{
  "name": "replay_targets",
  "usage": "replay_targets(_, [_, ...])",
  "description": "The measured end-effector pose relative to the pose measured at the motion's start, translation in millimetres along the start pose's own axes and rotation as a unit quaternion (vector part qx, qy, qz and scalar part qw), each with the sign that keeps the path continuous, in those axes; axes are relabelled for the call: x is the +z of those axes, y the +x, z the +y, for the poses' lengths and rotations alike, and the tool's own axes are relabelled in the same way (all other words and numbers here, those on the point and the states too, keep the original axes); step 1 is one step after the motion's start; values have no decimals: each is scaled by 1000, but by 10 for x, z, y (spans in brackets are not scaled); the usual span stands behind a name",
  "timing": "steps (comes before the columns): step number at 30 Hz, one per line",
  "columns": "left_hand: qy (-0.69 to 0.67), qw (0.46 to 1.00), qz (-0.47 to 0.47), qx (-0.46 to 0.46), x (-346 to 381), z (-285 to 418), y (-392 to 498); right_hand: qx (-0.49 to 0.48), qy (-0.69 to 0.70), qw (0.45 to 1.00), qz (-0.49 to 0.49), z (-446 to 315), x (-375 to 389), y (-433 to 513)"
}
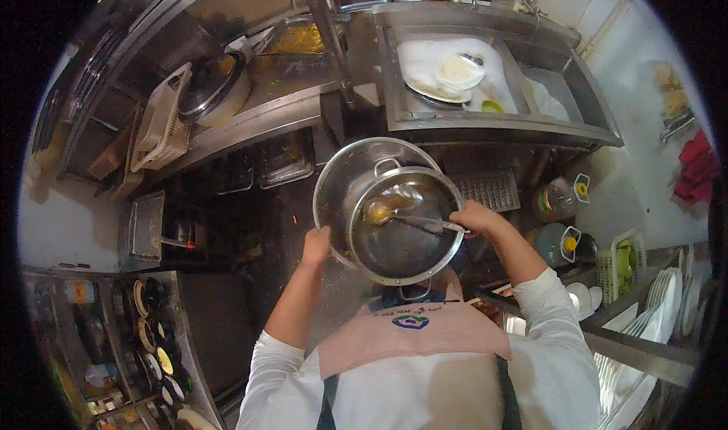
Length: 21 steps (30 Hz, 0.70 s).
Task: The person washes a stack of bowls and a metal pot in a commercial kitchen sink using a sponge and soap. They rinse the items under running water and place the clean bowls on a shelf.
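A large round metal basin (339, 188) is before me, its left rim gripped by my left hand (318, 244). A smaller two-handled metal pot (392, 256) sits in or over the basin's right part. At the pot's right rim my right hand (476, 218) is closed on the edge and on the handle of a metal ladle (380, 211). The ladle's bowl lies inside the pot. Whether the right fingers also hold the basin's rim I cannot tell.
Ahead right stands a steel double sink (455, 124) with suds and dishes. A steel counter (284, 101) ahead left bears a plastic basket (162, 125), a large lidded pot (219, 91) and a tray (298, 36). Large plastic bottles (554, 199) and a rack of white plates (660, 310) are at right.
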<state>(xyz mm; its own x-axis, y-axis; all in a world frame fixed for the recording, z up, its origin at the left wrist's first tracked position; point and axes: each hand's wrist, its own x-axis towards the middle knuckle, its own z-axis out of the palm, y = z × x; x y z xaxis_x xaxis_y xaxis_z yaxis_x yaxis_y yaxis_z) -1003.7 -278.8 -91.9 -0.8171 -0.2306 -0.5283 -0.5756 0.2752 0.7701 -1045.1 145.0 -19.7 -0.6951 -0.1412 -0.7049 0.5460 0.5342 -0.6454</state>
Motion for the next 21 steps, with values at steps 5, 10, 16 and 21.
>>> replay_targets(5, [24,1000,3,14,135,-354,480,-33,42,998,31,30,-210,-17])
replay_targets(10, [-33,995,-35,-91,108,-333,593,-88,128,986,62,34,-216,-193])
replay_targets(16, [-170,975,-24,-144,-187,-88,380,-32,328,934,138,-11,-284,-340])
replay_targets(21, [-171,979,15,-109,-817,-70,371,-33,404,879,250,-6,-467,-179])
